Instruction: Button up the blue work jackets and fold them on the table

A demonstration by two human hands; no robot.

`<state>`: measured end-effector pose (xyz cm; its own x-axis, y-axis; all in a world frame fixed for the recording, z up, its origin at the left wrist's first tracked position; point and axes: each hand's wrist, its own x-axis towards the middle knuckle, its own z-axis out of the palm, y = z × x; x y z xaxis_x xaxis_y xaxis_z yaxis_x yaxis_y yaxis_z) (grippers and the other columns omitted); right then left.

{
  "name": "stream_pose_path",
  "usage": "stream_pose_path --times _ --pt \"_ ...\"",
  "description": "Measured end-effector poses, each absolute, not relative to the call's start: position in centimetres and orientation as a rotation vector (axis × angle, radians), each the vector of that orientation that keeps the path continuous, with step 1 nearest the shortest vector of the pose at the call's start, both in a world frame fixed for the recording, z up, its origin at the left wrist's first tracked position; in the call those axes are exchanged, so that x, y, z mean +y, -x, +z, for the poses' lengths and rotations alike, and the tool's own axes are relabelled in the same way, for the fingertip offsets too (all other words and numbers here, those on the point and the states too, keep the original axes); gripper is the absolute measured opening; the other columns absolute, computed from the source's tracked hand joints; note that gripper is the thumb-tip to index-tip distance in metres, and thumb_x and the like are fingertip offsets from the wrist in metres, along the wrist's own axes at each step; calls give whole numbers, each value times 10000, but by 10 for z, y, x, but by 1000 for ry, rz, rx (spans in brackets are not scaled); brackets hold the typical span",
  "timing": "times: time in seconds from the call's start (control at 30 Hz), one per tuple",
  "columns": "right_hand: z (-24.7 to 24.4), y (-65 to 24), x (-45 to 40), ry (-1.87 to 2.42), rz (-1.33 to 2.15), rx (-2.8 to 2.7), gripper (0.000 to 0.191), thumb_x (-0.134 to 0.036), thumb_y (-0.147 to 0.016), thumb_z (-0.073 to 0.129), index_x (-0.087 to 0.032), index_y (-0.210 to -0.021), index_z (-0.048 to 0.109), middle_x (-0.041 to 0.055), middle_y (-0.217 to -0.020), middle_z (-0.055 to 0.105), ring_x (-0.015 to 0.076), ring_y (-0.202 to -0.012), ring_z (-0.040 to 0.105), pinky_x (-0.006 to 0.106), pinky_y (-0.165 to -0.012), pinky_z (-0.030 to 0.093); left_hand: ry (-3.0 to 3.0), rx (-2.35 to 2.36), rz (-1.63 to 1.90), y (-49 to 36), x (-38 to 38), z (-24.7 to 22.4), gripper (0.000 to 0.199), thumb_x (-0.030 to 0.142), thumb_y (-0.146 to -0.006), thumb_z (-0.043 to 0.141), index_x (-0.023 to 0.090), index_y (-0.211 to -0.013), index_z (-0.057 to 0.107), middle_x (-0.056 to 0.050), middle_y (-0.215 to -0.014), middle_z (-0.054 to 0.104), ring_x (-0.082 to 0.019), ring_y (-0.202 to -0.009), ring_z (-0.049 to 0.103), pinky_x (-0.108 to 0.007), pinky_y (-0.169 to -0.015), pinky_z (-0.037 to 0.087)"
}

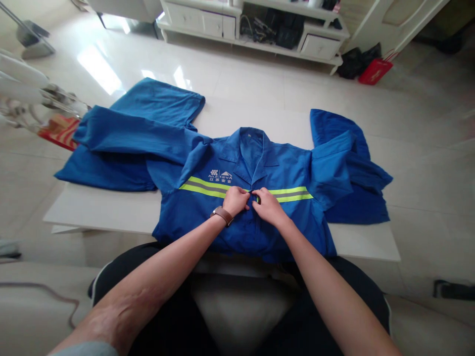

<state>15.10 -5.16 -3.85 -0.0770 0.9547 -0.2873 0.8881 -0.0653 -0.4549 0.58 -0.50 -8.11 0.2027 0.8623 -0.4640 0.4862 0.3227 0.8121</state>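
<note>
A blue work jacket (pixel 208 212) with a yellow-green and grey reflective stripe lies front up, its collar away from me and its sleeves spread to both sides. At the middle of the stripe, my left hand (pixel 236 200), with a brown watch strap on the wrist, pinches the jacket's front edge. My right hand (pixel 267 205) closes on the same edge just beside it, fingertips almost touching the left ones. A small dark bit shows between the fingertips, too small to make out. More blue cloth (pixel 159 101) lies beneath the sleeves on both sides.
The jacket rests on a low white table (pixel 100 210) in front of my knees. Beyond it stands a white cabinet (pixel 215 24) with drawers. A red bag (pixel 375 70) and black bags are on the floor at the back right. A dustpan (pixel 37 48) is at the far left.
</note>
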Motion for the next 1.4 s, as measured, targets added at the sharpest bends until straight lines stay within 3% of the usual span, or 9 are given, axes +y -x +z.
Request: stream_pose_path --times 0.33,0.7,0.9,1.17,1.4 --pt "-54 -159 -47 1920 1012 -1704 343 -153 -822 591 -163 -1147 699 41 -1018 639 153 -830 582 277 -808 495 -1002 1376 450 -11 -5 -64 142 172 -878 622 131 -744 649 1 -592 652 -112 -489 661 -180 -450 451" --pt "-43 -153 -53 1914 748 -1812 304 -153 -877 552 -175 -1147 692 78 -1086 661 201 -987 623 324 -935 495 -920 1305 484 -12 -5 -46 185 111 -878 613 138 -697 637 42 -483 559 -69 -466 547 -164 -485 390" --pt "-33 -151 -56 1989 589 -1896 265 -220 -959 522 -192 -1154 700 100 -1137 672 235 -1067 627 336 -965 485 -904 1249 521 -12 -5 -42 228 95 -876 586 141 -653 602 75 -481 454 -40 -415 371 -197 -444 253" --pt "-27 -148 -57 1948 548 -1890 275 -221 -983 469 -194 -1146 689 95 -1132 664 224 -991 637 322 -913 488 -745 1182 538 -10 -3 -39 172 136 -843 660 135 -678 610 72 -536 466 -32 -462 375 -185 -480 259" --pt "-25 -146 -59 2001 467 -1950 271 -220 -1003 462 -180 -1142 691 105 -1142 660 235 -1035 638 317 -919 480 -686 1183 550 -12 -5 -37 172 154 -794 726 134 -681 599 81 -523 440 -23 -451 365 -170 -448 257"
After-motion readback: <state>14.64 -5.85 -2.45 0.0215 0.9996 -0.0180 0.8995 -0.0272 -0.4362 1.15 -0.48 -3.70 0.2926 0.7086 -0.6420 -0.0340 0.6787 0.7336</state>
